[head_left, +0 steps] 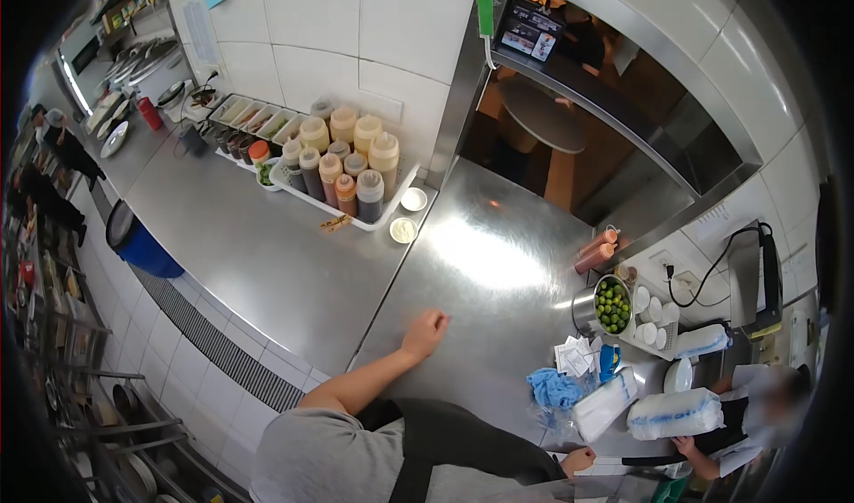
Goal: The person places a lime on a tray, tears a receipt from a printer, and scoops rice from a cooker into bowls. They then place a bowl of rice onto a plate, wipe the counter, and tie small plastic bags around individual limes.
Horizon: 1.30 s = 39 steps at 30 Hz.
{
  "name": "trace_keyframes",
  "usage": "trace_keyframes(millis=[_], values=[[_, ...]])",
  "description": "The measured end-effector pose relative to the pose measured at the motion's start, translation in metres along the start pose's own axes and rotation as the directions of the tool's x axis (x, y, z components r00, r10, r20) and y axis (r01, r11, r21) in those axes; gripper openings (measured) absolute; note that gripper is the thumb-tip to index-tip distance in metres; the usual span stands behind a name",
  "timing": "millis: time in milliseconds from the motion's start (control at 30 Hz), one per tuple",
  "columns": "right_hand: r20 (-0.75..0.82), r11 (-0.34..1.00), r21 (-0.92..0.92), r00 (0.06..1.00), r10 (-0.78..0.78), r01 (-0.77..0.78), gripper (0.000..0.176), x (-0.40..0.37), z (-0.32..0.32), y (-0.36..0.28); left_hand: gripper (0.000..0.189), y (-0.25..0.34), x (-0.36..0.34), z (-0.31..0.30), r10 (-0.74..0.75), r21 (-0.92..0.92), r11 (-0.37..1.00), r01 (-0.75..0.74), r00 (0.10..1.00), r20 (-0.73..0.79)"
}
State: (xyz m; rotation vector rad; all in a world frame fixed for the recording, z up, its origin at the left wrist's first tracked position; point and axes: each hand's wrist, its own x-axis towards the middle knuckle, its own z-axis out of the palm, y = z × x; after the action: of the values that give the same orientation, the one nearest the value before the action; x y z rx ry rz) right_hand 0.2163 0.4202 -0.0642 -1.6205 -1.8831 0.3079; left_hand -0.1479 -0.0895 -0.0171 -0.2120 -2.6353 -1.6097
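My left hand (pixel 427 332) rests on the stainless steel counter (pixel 356 276), its fingers curled into a loose fist with nothing showing in it. Low in the view, my right hand (pixel 578 461) is by the counter's near edge, fingers bent closed. Whether it holds anything is hidden. Near that hand lie a white plastic-wrapped pack (pixel 605 403), a crumpled blue cloth (pixel 555 387) and some clear plastic film. White paper packets (pixel 574 355) lie just beyond the cloth.
A white basket (pixel 360 225) holds several sauce bottles (pixel 370 196); two small white bowls (pixel 403 230) stand beside it. A pot of green limes (pixel 614 307) stands right. One co-worker (pixel 743 414) is at the right, a hand by a wrapped stack (pixel 676 414). A blue bin (pixel 147 245) stands left.
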Motion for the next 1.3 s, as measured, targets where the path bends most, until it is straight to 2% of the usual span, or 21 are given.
trace_keyframes(millis=[100, 133, 233, 433, 467, 567, 667, 700, 733, 767, 800, 867, 967, 1100, 1300], values=[[-0.076, 0.996, -0.056, 0.994, -0.075, 0.07, 0.016, -0.034, 0.004, -0.022, 0.032, 0.009, 0.011, 0.003, 0.062, -0.013, 0.998, -0.06, 0.983, 0.174], [-0.102, 1.0, -0.017, 0.995, 0.004, -0.006, 0.017, -0.045, 0.005, -0.034, 0.033, 0.01, 0.016, 0.004, 0.062, -0.03, 0.998, -0.058, 0.981, 0.182], [-0.173, 0.943, -0.201, 0.937, -0.302, 0.267, 0.022, -0.062, 0.01, -0.031, 0.034, 0.009, 0.021, 0.007, 0.075, -0.062, 0.996, -0.064, 0.976, 0.203], [-0.253, 0.95, -0.171, 0.921, -0.297, 0.26, 0.027, -0.069, 0.028, -0.021, 0.035, 0.008, 0.019, 0.007, 0.122, -0.047, 0.992, -0.115, 0.975, 0.186], [-0.194, 0.961, -0.212, 0.956, -0.218, 0.177, 0.03, -0.076, 0.008, -0.053, 0.035, 0.012, 0.018, 0.006, 0.119, -0.053, 0.992, -0.111, 0.977, 0.175], [-0.175, 0.972, -0.122, 0.96, -0.218, 0.199, 0.035, -0.077, 0.007, -0.051, 0.034, 0.013, 0.024, 0.008, 0.113, -0.06, 0.993, -0.104, 0.978, 0.176], [-0.193, 0.963, -0.14, 0.947, -0.255, 0.231, 0.04, -0.081, 0.008, -0.046, 0.032, 0.016, 0.02, 0.008, 0.111, -0.076, 0.992, -0.098, 0.978, 0.178], [-0.225, 0.968, -0.115, 0.944, -0.243, 0.222, 0.039, -0.08, 0.011, -0.045, 0.032, 0.019, 0.022, 0.008, 0.117, -0.085, 0.991, -0.104, 0.977, 0.176], [-0.214, 0.991, 0.036, 0.97, -0.119, 0.129, 0.036, -0.079, 0.017, -0.044, 0.031, 0.022, 0.023, 0.008, 0.114, -0.086, 0.991, -0.1, 0.976, 0.186], [-0.194, 0.986, 0.049, 0.969, -0.15, 0.162, 0.034, -0.078, 0.019, -0.036, 0.03, 0.024, 0.023, 0.007, 0.11, -0.086, 0.992, -0.094, 0.974, 0.199], [-0.244, 0.984, 0.049, 0.958, -0.152, 0.169, 0.035, -0.078, 0.02, -0.04, 0.029, 0.025, 0.024, 0.008, 0.108, -0.084, 0.992, -0.092, 0.972, 0.208], [-0.212, 0.98, -0.104, 0.959, -0.189, 0.17, 0.036, -0.075, 0.011, -0.045, 0.029, 0.014, 0.023, 0.013, 0.159, -0.061, 0.987, -0.15, 0.964, 0.214], [-0.211, 0.977, -0.173, 0.964, -0.159, 0.123, 0.035, -0.074, 0.007, -0.054, 0.028, 0.013, 0.024, 0.016, 0.169, -0.034, 0.986, -0.165, 0.964, 0.204], [-0.213, 0.992, -0.063, 0.97, -0.119, 0.108, 0.035, -0.075, 0.008, -0.058, 0.028, 0.028, 0.024, 0.011, 0.143, -0.042, 0.99, -0.138, 0.967, 0.209], [-0.223, 0.99, -0.028, 0.965, -0.139, 0.136, 0.033, -0.075, 0.008, -0.054, 0.028, 0.023, 0.024, 0.015, 0.165, -0.067, 0.986, -0.155, 0.967, 0.192]])
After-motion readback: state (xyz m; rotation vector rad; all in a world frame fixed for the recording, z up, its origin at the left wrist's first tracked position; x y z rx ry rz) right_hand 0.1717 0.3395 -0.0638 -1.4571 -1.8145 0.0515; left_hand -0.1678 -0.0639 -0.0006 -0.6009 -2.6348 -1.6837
